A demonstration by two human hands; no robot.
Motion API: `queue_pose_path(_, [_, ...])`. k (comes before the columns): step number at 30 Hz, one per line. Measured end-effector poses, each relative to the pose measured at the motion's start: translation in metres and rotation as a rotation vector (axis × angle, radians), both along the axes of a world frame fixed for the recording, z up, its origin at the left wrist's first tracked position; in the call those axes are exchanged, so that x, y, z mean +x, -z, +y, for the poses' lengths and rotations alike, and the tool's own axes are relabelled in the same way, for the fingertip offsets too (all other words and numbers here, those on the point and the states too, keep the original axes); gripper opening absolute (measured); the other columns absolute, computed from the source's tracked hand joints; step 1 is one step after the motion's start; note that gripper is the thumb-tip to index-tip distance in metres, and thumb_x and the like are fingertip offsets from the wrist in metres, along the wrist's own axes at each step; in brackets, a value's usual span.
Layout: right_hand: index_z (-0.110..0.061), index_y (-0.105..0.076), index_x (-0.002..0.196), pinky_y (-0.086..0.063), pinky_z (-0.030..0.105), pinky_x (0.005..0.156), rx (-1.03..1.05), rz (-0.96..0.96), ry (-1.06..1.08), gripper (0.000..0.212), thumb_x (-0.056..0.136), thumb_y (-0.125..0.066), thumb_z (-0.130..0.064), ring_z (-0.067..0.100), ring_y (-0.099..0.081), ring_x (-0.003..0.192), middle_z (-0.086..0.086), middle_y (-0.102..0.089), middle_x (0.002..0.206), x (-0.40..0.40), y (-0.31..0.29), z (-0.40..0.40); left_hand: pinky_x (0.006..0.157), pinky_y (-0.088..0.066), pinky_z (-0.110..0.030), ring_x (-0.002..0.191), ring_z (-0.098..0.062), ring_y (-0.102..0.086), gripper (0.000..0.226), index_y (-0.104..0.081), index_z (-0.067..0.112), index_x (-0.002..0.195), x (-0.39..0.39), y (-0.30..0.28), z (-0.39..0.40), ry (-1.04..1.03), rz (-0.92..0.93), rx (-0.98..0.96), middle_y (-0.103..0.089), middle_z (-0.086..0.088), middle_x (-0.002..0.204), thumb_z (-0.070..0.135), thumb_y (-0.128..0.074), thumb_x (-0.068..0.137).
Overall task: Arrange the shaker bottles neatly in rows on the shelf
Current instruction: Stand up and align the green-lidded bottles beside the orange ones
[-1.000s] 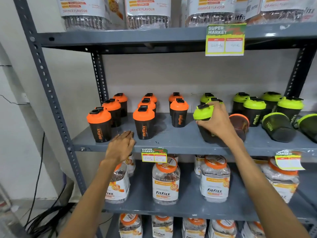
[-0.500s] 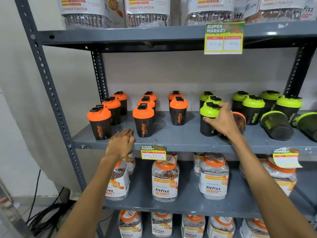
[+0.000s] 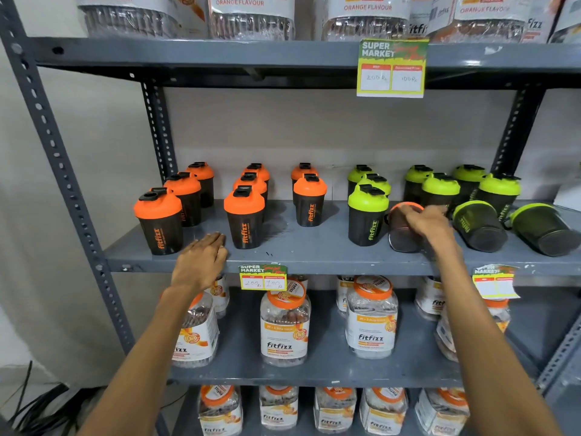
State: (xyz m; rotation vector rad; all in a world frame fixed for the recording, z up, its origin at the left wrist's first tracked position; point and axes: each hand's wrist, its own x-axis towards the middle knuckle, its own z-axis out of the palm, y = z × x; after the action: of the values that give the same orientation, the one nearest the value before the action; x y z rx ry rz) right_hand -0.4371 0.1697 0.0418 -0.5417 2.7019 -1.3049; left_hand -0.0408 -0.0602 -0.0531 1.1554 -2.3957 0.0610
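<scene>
Since half a second ago the right hand (image 3: 425, 222) has left the front green-lidded black shaker bottle (image 3: 367, 216), which now stands upright alone, and has come down on the orange-lidded shaker lying on its side (image 3: 401, 231) just to that bottle's right.

Largest here is the grey metal shelf (image 3: 314, 250) with perforated uprights. On its left half stand upright black shaker bottles with orange lids in three files running front to back; the nearest of them, the front-left orange-lidded bottle (image 3: 159, 221), sits close to the shelf's front edge. On the right half stand the green-lidded ones, and two green-lidded shakers lie tipped over at the far right (image 3: 479, 226), bases toward the camera.

Right-hand fingers (image 3: 408, 212) are spread and curved over the lid end of the lying orange-lidded shaker, touching it from above; whether they have closed fully round it I cannot tell, as the hand hides its own underside. That shaker lies between the front green-lidded bottle and the nearer tipped green one.

Resting palm down on the shelf's front edge is the left hand (image 3: 201, 262), its fingers (image 3: 213, 240) straight, together and holding nothing, their tips between the front-left orange-lidded bottle and the next front orange-lidded bottle (image 3: 244, 217), touching neither.

A yellow price tag (image 3: 263, 277) hangs from the shelf edge beside the left hand.
</scene>
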Motion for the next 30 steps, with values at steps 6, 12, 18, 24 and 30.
queue_pose_path(6, [0.014, -0.001, 0.149, -0.033, 0.044, 0.11, -0.097, -0.093, -0.032, 0.118, 0.081, -0.069, -0.055, 0.041, -0.036, 0.14, 0.027, -0.034, 0.153, -0.005, 0.014, -0.007, 0.12, -0.033, -0.043, 0.143, -0.025, -0.047, 0.049, -0.049, 0.011, 0.148, 0.001, -0.001, -0.001, 0.011, -0.008, 0.005, -0.047, -0.009, 0.156, 0.031, -0.035, 0.106])
queue_pose_path(12, [0.011, -0.014, 0.145, -0.035, 0.049, 0.11, -0.267, -0.048, 0.005, 0.091, 0.09, -0.057, -0.047, 0.046, -0.039, 0.135, 0.031, -0.043, 0.144, 0.028, 0.026, 0.013, 0.115, -0.038, -0.044, 0.136, -0.027, -0.054, 0.046, -0.053, 0.011, 0.143, 0.001, -0.001, 0.001, 0.014, -0.008, -0.02, -0.054, -0.011, 0.15, 0.03, -0.036, 0.105])
queue_pose_path(18, [-0.008, -0.029, 0.146, -0.038, 0.044, 0.105, -0.604, 0.247, 0.067, 0.091, 0.073, -0.077, -0.031, 0.035, -0.041, 0.131, 0.018, -0.043, 0.14, 0.11, 0.052, 0.034, 0.118, -0.034, -0.043, 0.141, -0.025, -0.048, 0.047, -0.052, 0.01, 0.146, 0.001, -0.001, 0.001, 0.011, 0.004, -0.028, -0.051, -0.01, 0.153, 0.028, -0.036, 0.105])
queue_pose_path(24, [-0.013, -0.033, 0.139, -0.035, 0.025, 0.093, -0.613, 0.39, -0.091, 0.098, 0.059, -0.088, -0.03, 0.024, -0.041, 0.124, 0.008, -0.041, 0.134, 0.17, 0.066, -0.006, 0.119, -0.033, -0.042, 0.142, -0.026, -0.048, 0.047, -0.051, 0.008, 0.146, 0.002, -0.002, 0.002, 0.02, 0.014, -0.028, -0.05, -0.012, 0.153, 0.027, -0.036, 0.106])
queue_pose_path(30, [-0.005, -0.036, 0.133, -0.04, 0.035, 0.096, -0.529, 0.43, -0.131, 0.1, 0.055, -0.091, -0.033, 0.033, -0.042, 0.122, 0.016, -0.044, 0.131, 0.193, 0.047, -0.071, 0.119, -0.033, -0.04, 0.141, -0.024, -0.049, 0.047, -0.052, 0.01, 0.145, 0.002, -0.005, 0.005, 0.012, 0.001, -0.044, -0.051, -0.01, 0.153, 0.027, -0.036, 0.105])
